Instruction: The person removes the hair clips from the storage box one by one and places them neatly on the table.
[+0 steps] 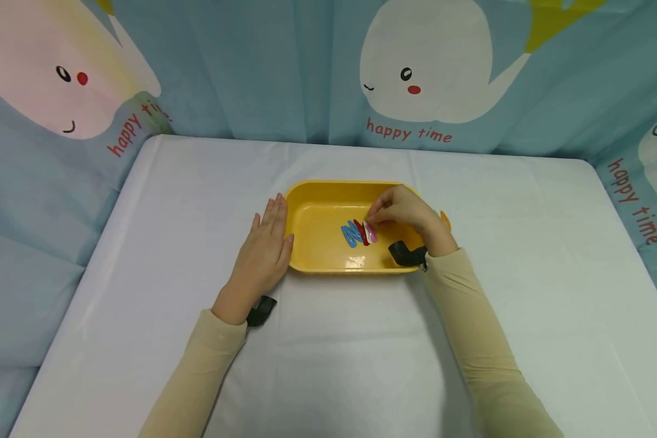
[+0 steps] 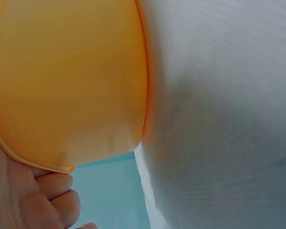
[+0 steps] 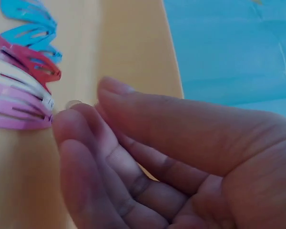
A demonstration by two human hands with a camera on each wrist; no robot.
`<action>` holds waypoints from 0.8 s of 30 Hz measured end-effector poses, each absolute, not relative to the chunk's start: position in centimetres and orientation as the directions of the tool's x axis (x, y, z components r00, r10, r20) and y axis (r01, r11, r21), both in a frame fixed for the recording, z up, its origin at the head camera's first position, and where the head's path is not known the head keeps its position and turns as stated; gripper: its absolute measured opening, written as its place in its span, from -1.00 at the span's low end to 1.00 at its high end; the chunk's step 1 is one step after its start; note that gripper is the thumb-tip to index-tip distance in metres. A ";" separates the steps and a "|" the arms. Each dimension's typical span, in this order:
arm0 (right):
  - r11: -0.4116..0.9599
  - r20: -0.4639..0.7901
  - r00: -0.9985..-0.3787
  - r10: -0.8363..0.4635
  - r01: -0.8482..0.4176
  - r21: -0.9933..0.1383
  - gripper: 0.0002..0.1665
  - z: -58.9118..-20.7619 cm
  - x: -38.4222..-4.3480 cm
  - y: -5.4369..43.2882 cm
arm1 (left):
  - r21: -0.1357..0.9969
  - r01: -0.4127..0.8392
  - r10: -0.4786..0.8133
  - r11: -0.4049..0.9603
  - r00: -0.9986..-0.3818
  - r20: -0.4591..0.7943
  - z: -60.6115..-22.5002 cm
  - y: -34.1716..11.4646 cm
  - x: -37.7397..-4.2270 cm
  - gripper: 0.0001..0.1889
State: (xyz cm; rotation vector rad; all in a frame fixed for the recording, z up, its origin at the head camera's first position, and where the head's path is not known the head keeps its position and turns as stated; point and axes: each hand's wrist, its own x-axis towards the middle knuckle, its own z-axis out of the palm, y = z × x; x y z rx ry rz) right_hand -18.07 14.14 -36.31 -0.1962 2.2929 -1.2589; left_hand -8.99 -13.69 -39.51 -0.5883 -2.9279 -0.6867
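Snap hair clips lie overlapping in a row on the floor of a yellow tray (image 1: 317, 234): blue clips (image 1: 352, 233), a red clip (image 3: 40, 62), a white clip (image 3: 24, 78) and a pink clip (image 3: 19, 107). Just beside the pink end is my right hand (image 1: 407, 210), its fingers bent and fingertips close to the clips; nothing shows between thumb and fingers. My left hand (image 1: 265, 246) rests against the tray's left side with fingers straight. In the left wrist view, that hand's fingers (image 2: 55, 186) are at the tray rim.
An orange object (image 1: 445, 220) shows past the tray's right side, partly hidden by the right wrist. Black wrist cameras (image 1: 261, 311) sit on both wrists. White cloth (image 1: 525, 274) covers the table, and a blue whale-print curtain (image 1: 263, 67) hangs behind it.
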 end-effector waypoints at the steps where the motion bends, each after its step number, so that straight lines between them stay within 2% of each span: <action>1: 0.570 -0.366 -0.858 -0.359 0.109 -0.814 -0.83 -36.4 -18.1 14.1 | 0.412 0.383 0.348 0.827 -0.924 0.160 -39.5 -13.7 -9.0 -0.37; 24: 0.725 -0.397 -0.850 -0.346 0.026 -0.688 -0.86 -36.9 -18.4 13.9 | 0.407 0.382 0.348 0.829 -0.924 0.158 -39.5 -13.7 -9.0 -0.38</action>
